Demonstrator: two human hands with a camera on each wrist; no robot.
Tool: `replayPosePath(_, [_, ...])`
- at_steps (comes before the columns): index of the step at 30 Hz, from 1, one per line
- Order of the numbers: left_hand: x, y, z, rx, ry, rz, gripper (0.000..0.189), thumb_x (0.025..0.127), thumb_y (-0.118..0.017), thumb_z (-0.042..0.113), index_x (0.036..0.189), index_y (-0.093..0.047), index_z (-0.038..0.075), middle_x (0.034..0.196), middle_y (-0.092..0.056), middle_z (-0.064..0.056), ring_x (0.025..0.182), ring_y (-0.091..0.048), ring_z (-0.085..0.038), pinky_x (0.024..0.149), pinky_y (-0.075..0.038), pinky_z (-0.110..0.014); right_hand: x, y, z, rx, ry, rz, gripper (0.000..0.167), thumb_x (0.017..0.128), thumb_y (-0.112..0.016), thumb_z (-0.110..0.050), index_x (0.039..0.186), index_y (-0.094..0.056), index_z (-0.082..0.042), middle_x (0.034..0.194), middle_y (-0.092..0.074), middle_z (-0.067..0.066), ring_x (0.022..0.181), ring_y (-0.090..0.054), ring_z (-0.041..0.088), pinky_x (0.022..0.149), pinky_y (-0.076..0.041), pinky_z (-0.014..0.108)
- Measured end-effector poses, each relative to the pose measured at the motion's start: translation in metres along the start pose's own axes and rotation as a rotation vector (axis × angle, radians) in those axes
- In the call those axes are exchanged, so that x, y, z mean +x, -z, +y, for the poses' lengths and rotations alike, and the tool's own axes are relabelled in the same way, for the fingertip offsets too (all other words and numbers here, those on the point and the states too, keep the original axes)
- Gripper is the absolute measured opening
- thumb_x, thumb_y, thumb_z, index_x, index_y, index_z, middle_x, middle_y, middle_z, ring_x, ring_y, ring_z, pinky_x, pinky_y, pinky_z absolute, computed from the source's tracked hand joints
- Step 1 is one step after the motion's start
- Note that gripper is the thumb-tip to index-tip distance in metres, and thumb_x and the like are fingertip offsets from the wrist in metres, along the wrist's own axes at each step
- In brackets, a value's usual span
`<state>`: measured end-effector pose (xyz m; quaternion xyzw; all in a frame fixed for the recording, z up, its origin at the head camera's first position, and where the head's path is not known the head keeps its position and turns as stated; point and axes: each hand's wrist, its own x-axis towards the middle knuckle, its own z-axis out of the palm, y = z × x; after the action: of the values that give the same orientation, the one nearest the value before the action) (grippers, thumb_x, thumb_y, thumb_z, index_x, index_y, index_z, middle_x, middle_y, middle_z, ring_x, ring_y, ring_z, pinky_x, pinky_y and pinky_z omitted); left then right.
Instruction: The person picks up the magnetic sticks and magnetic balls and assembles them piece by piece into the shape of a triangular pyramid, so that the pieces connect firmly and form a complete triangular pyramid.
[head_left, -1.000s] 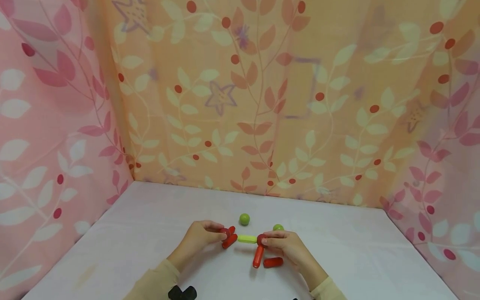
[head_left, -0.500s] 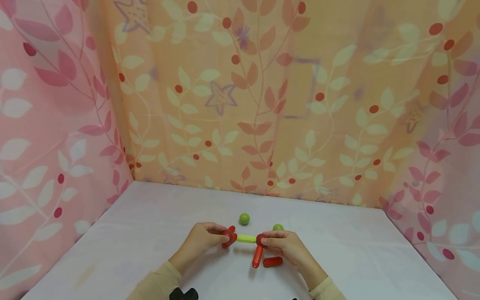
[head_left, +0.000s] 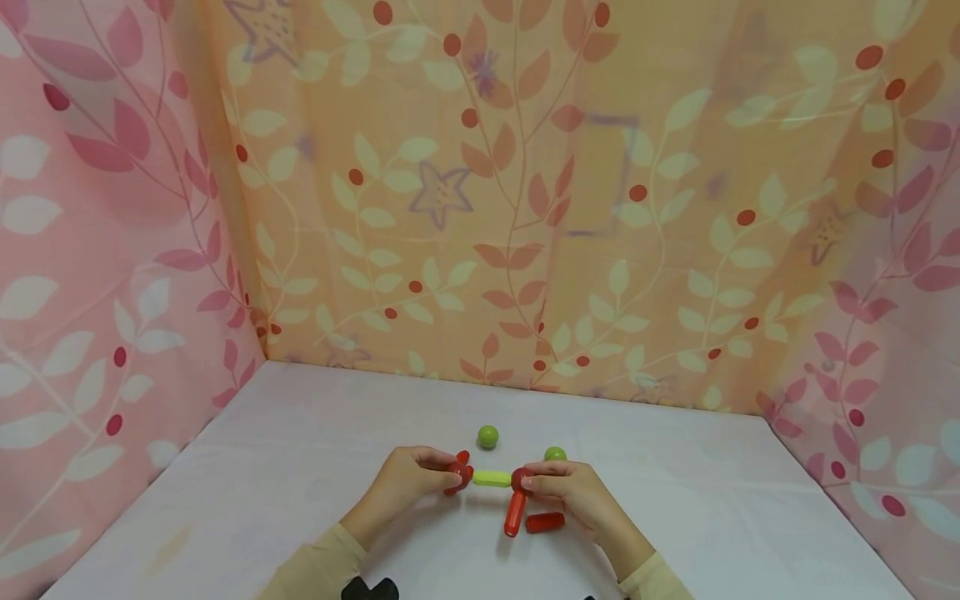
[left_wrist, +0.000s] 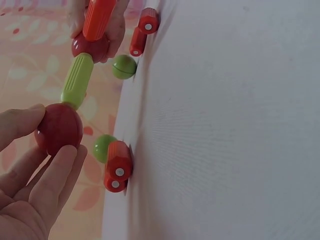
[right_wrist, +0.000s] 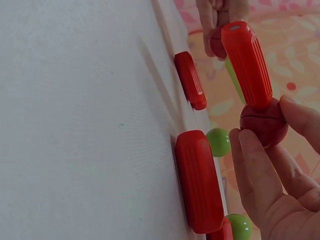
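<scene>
My left hand pinches a dark red ball between thumb and fingertips. That ball meets one end of a yellow-green ribbed rod. At the rod's other end is a second dark red ball, which my right hand pinches with thumb and fingers. From this second ball a red ribbed rod sticks out toward the person in the head view. The joined pieces are held up off the table, as both wrist views show.
On the white table lie a red rod below the right hand and a pair of red rods near the left hand. Farther back stand a green ball and another green ball. Patterned cloth walls enclose the table.
My left hand has moved slightly right and toward the person, bringing its dark red ball up to the yellow-green rod's left end. The right hand has stayed nearly still.
</scene>
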<state>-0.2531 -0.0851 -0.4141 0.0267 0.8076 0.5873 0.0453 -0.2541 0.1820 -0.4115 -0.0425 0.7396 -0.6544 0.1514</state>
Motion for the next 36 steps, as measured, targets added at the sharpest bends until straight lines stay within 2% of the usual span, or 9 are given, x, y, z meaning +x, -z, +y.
replayPosePath(11, [-0.006,0.000,0.003,0.021,0.021,-0.019,0.030,0.077,-0.086,0.019,0.102,-0.075,0.007,0.098,-0.075,-0.004,0.092,-0.063,-0.016,0.080,-0.056,-0.031,0.002,-0.003,0.001,-0.002,-0.015,0.008,0.040,0.089,-0.074,-0.020,0.120,-0.068,0.004,0.107,-0.074,0.007,0.092,-0.072,0.014,0.088,-0.058,0.031])
replayPosePath(22, [-0.012,0.001,-0.002,0.042,0.055,-0.036,0.033,0.081,-0.082,0.018,0.110,-0.073,0.006,0.102,-0.073,-0.004,0.092,-0.060,-0.018,0.080,-0.058,-0.033,0.007,-0.007,0.003,-0.116,-0.041,0.032,0.041,0.086,-0.077,-0.027,0.118,-0.072,-0.003,0.108,-0.075,0.007,0.091,-0.070,0.013,0.086,-0.057,0.028])
replayPosePath(36, [-0.017,0.000,-0.003,0.038,0.043,-0.033,0.032,0.079,-0.083,0.017,0.107,-0.074,0.004,0.100,-0.073,-0.006,0.092,-0.060,-0.018,0.078,-0.057,-0.032,0.007,-0.009,0.003,-0.122,-0.022,0.062,0.038,0.086,-0.077,-0.025,0.117,-0.072,-0.001,0.108,-0.075,0.008,0.090,-0.070,0.014,0.084,-0.057,0.027])
